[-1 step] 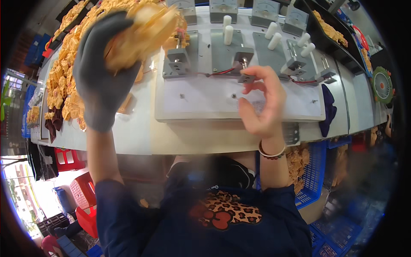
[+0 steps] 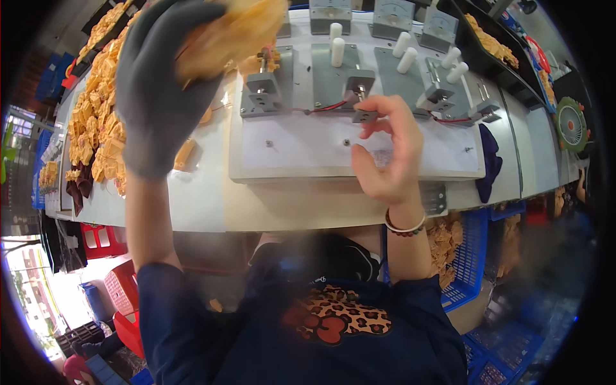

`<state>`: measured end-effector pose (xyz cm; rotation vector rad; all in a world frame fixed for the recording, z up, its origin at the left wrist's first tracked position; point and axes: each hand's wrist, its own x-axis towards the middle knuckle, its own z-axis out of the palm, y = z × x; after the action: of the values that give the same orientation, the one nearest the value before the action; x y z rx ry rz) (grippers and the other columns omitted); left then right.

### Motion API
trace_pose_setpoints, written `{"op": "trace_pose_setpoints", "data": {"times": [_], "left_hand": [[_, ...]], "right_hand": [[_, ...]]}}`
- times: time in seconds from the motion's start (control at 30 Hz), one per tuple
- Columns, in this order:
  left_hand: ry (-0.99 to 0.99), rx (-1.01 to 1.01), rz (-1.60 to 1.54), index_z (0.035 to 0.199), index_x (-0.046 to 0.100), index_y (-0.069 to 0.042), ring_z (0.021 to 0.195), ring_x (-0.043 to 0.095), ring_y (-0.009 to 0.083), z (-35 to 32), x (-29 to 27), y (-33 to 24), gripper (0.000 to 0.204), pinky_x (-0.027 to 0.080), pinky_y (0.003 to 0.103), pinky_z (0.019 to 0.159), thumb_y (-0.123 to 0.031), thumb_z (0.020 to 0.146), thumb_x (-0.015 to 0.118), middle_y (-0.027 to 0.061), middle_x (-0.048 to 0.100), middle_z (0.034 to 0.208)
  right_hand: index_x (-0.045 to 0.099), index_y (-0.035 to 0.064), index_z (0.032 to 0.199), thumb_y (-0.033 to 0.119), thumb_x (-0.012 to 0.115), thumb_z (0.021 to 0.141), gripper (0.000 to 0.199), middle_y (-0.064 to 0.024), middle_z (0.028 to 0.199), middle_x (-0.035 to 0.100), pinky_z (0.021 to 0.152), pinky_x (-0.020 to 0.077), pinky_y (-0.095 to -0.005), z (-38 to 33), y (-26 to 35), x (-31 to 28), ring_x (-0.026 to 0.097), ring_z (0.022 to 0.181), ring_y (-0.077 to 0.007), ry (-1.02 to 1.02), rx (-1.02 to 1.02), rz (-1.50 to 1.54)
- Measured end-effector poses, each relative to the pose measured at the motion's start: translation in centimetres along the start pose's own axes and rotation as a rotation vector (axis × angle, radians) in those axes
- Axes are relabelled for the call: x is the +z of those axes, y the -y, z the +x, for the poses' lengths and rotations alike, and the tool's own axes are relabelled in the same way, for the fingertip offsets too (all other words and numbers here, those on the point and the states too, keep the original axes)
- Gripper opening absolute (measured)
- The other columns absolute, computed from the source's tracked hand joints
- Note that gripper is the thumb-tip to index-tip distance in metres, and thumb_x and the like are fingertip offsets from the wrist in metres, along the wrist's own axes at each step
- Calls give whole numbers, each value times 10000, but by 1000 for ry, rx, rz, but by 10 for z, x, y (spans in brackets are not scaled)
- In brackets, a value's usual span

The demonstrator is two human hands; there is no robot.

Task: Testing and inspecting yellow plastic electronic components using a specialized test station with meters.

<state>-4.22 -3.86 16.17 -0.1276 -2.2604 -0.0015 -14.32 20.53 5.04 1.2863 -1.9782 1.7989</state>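
The left hand (image 2: pixel 163 90), in a grey glove, is raised above the table's far left part and is closed around a yellow-orange lump (image 2: pixel 234 29) that looks like a cluster of small pieces; the picture is too blurred there to tell their shape. More of the same yellow pieces (image 2: pixel 96 128) lie heaped along the left edge of the table (image 2: pixel 205 205).

The right hand (image 2: pixel 388 151) is bare, with a bracelet (image 2: pixel 404 226) at the wrist. Its fingers are curled and thumb and forefinger are pinched together just over the white plate (image 2: pixel 308 144) near the table's front edge, beside a small grey metal block (image 2: pixel 364 115) with red wires (image 2: pixel 330 106). Whether it holds anything between them I cannot tell.

The lump looks light and stiff, probably hard plastic, and loosely joined, so bits could break off. A full cupped grip round its middle, as the glove has now, seems safest. A blue basket (image 2: pixel 471 256) hangs below the table's right front edge.
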Motion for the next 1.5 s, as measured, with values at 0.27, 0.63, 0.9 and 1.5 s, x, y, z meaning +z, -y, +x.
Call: {"op": "trace_pose_setpoints", "data": {"times": [0.27, 0.63, 0.9, 1.5], "left_hand": [[358, 602, 56, 983, 619, -94, 1073, 543, 312, 88, 87, -7, 238, 472, 404, 920, 18, 774, 623, 111, 606, 1143], [459, 346, -496, 934, 564, -101, 1074, 583, 330, 69, 98, -5, 334, 496, 375, 918, 62, 663, 672, 48, 631, 1130], [708, -386, -949, 980, 594, -95, 1189, 538, 221, 79, 94, 22, 362, 462, 358, 989, 72, 690, 733, 133, 580, 1274], [582, 85, -382, 892, 597, -62, 807, 581, 187, 95, 88, 17, 241, 477, 333, 725, 19, 682, 682, 72, 623, 866]], "right_hand": [[579, 33, 1066, 39, 603, 619, 448, -100, 911, 575, 617, 461, -317, 2, 3, 5, 536, 726, -231, 7, -66, 3], [584, 13, 1080, 39, 607, 607, 474, -98, 948, 582, 632, 471, -282, 0, 3, 2, 558, 756, -195, 15, -41, 2], [587, 19, 1090, 64, 609, 600, 492, -92, 942, 574, 614, 466, -277, 1, 2, 1, 544, 755, -190, 33, -58, 22], [578, 61, 1081, 80, 630, 611, 473, -75, 927, 570, 591, 440, -291, 0, 4, 2, 534, 750, -202, 25, -24, 39]]}}
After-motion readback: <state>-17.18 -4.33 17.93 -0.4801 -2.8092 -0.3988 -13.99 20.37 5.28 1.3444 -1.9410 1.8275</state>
